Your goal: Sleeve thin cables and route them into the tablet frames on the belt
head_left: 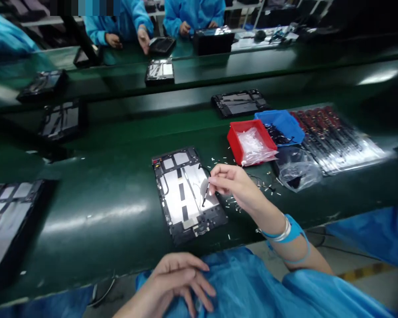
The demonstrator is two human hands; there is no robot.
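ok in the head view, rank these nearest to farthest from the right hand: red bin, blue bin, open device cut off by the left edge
1. Red bin, just beyond the right hand.
2. Blue bin, right of the red one.
3. Open device, far left.

A glossy green worktop (109, 172) spans the frame, streaked with pale glare (strongest at lower left and toward the upper right). Pale metal shelving (243, 6) crosses the top; at lower right, grey floor (328, 256) bears yellow-and-black tape (368, 270).
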